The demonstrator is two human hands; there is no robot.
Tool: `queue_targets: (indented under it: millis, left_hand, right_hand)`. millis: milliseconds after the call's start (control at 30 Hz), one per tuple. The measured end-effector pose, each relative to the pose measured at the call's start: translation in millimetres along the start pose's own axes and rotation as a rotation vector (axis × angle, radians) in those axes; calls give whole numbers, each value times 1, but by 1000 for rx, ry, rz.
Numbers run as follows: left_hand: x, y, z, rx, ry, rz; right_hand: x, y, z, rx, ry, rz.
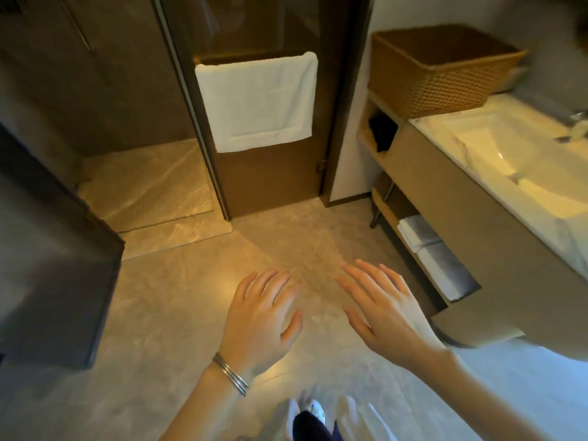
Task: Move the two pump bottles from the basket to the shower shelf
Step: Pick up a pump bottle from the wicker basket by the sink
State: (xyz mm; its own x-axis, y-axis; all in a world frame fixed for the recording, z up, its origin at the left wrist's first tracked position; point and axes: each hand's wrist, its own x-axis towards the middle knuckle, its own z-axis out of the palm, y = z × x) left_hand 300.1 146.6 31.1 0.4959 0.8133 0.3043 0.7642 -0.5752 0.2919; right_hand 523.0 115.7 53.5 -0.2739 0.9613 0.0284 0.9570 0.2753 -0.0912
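A brown woven basket [436, 74] stands on the left end of the vanity counter at the upper right. Its inside is hidden from here, so no pump bottles show. The shower stall [133, 186] opens at the upper left behind a glass panel; no shelf is visible in it. My left hand [264, 316], with thin bracelets on the wrist, hovers palm down over the floor, fingers spread, holding nothing. My right hand [378, 300] hovers beside it, fingers also apart and empty. Both hands are well below and left of the basket.
A white towel [257, 103] hangs on the glass door between shower and vanity. The marble counter with a sink [509, 160] runs along the right, with folded towels [436, 256] on open shelves below. A dark cabinet [54, 281] juts in from the left.
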Motion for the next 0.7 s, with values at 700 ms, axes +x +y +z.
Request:
queue_targets:
  millis: [700]
  left_hand:
    - [202, 5, 62, -108, -248, 461]
  right_hand:
    - [31, 84, 3, 31, 184, 555]
